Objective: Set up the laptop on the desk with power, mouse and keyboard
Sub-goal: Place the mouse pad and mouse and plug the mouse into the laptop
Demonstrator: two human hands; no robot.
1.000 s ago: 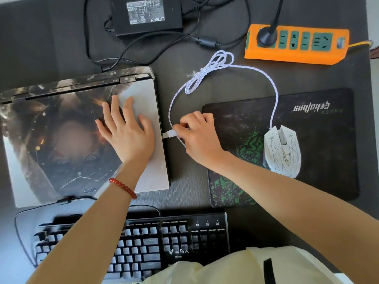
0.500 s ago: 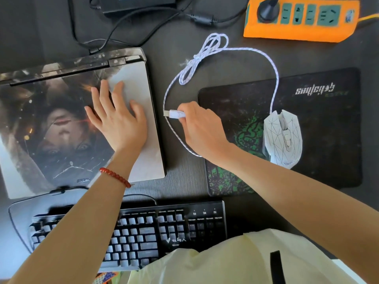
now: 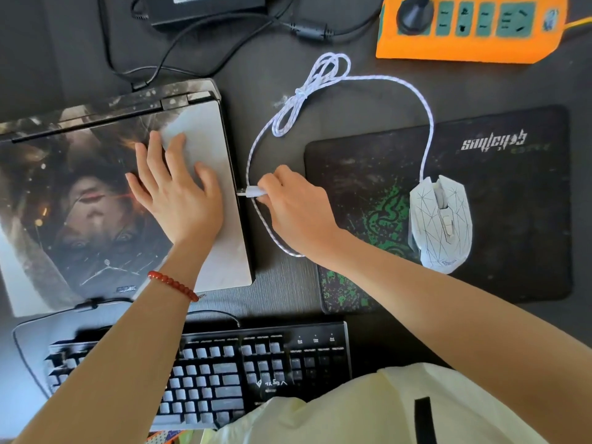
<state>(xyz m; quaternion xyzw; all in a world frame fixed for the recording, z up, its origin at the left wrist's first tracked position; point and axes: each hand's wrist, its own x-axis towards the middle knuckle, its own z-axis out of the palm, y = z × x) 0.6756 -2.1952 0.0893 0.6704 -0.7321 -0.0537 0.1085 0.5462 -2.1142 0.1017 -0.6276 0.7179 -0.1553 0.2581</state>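
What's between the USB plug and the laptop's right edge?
Nothing visible. The right hand pinches the USB plug with its tip right at the laptop side edge; no object sits in that gap. The left hand lies flat on the lid, away from the edge. The port itself is hidden.

The mouse pad [image 3: 499, 219] bears an upside-down "goliathus" logo; other lettering is too blurred to read.

White USB plug [image 3: 253, 191] at closed laptop's [image 3: 96, 200] edge

Bare forearms, red bead bracelet [image 3: 173, 285] — left wrist, pale yellow top [image 3: 368, 408], perhaps.
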